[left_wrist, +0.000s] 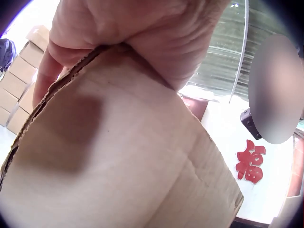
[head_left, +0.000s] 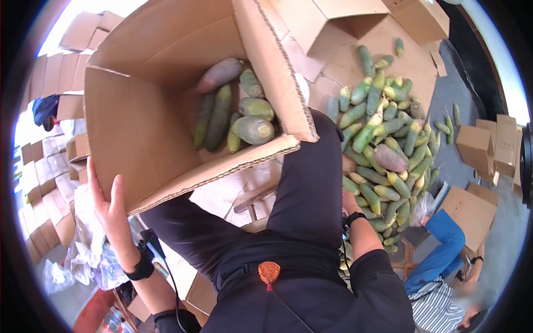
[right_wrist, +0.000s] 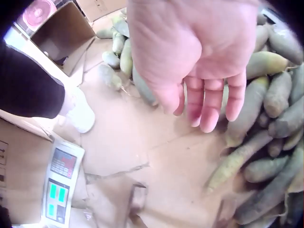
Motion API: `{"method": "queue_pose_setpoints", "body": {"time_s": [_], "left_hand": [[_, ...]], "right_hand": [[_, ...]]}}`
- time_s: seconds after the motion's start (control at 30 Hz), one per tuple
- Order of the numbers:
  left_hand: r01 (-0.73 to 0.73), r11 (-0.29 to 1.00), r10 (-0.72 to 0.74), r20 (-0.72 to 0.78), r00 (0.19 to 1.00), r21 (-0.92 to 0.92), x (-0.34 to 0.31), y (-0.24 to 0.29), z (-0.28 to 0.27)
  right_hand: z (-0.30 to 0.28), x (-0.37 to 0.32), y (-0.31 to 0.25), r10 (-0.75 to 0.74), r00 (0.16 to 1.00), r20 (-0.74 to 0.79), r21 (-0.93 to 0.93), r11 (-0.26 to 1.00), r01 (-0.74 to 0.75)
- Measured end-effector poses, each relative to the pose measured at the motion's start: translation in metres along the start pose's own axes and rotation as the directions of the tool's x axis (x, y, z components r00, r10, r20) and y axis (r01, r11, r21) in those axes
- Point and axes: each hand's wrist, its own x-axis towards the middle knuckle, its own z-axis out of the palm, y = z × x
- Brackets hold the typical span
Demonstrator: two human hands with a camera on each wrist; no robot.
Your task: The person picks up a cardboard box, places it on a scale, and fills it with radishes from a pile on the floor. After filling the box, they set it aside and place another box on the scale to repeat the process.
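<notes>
A tall open cardboard box (head_left: 139, 139) stands tilted in front of the person's knees. Inside it lie several green radishes (head_left: 256, 129) and a purplish one (head_left: 221, 75), bunched against the far right side. My left hand (head_left: 111, 213) grips the box's near left edge, with the box corner between thumb and fingers in the left wrist view. My right hand (right_wrist: 199, 61) hangs over the floor beside the radish pile (right_wrist: 266, 104), palm bare and fingers loosely bent downward. In the head view this hand is partly hidden by the right thigh.
A digital scale display (right_wrist: 61, 180) stands beside a cardboard box at lower left of the right wrist view. Stacked boxes (head_left: 50, 183) and plastic bags (head_left: 83, 261) line the left. Another person in blue trousers (head_left: 444, 244) sits beyond the pile. More boxes (head_left: 483, 147) stand far right.
</notes>
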Motion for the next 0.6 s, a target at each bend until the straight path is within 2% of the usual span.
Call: {"method": "queue_pose_setpoints", "body": {"time_s": [0.03, 0.07, 0.1, 0.13, 0.17, 0.2, 0.23, 0.3, 0.33, 0.4, 0.43, 0.5, 0.57, 0.6], "left_hand": [[-0.007, 1.0, 0.006, 0.031, 1.0, 0.026, 0.001, 0.003, -0.001], [-0.009, 1.0, 0.008, 0.019, 1.0, 0.029, 0.001, 0.004, -0.005], [-0.014, 0.999, 0.013, 0.02, 1.0, 0.049, 0.002, 0.004, -0.006], [-0.018, 0.998, 0.016, 0.035, 0.999, 0.059, 0.001, 0.003, -0.003], [-0.026, 0.999, 0.027, 0.04, 0.999, -0.02, 0.001, -0.006, -0.003], [-0.005, 1.0, 0.006, 0.045, 0.999, -0.016, 0.001, -0.006, -0.004], [0.008, 1.0, -0.007, 0.047, 0.999, -0.028, 0.001, -0.007, -0.003], [0.024, 0.999, -0.022, 0.051, 0.998, -0.03, 0.0, -0.007, -0.003], [0.021, 1.0, -0.021, 0.035, 0.999, -0.002, -0.001, -0.006, -0.003], [0.026, 0.999, -0.027, 0.024, 0.999, 0.042, -0.002, -0.005, -0.003], [0.028, 0.997, -0.03, 0.036, 0.999, 0.066, -0.001, -0.005, -0.004], [0.029, 0.99, -0.035, 0.04, 0.999, 0.138, -0.001, -0.002, -0.003], [0.029, 0.986, -0.035, 0.032, 0.999, 0.166, -0.002, 0.002, 0.0], [0.021, 0.984, -0.027, 0.032, 0.999, 0.179, -0.002, 0.004, 0.001]], "right_hand": [[0.003, 0.011, 0.003, -0.07, 0.995, -0.065, 0.242, 0.967, 0.084], [0.004, 0.019, 0.007, -0.114, 0.982, -0.147, 0.466, 0.868, 0.171], [-0.023, -0.011, -0.029, -0.182, 0.974, -0.136, 0.16, 0.966, 0.203], [-0.023, 0.017, -0.014, -0.167, 0.975, -0.148, 0.162, 0.968, 0.19], [-0.018, 0.055, 0.016, -0.207, 0.937, -0.28, 0.057, 0.971, 0.232], [-0.021, 0.077, 0.041, -0.257, 0.88, -0.399, -0.057, 0.965, 0.256], [-0.033, 0.072, 0.046, -0.235, 0.881, -0.41, -0.052, 0.971, 0.235], [-0.052, 0.054, 0.042, -0.189, 0.882, -0.431, -0.321, 0.946, 0.046], [-0.059, 0.046, 0.044, -0.187, 0.884, -0.428, -0.32, 0.946, 0.045], [-0.068, 0.03, 0.055, 0.006, 0.907, -0.421, -0.344, 0.924, -0.166], [-0.071, 0.022, 0.061, 0.004, 0.914, -0.406, -0.352, 0.922, -0.16], [-0.078, 0.01, 0.077, 0.151, 0.895, -0.419, -0.293, 0.911, -0.291], [-0.074, 0.017, 0.109, 0.202, 0.875, -0.44, -0.175, 0.937, -0.304], [-0.076, 0.018, 0.12, 0.235, 0.89, -0.39, -0.135, 0.942, -0.308]]}}
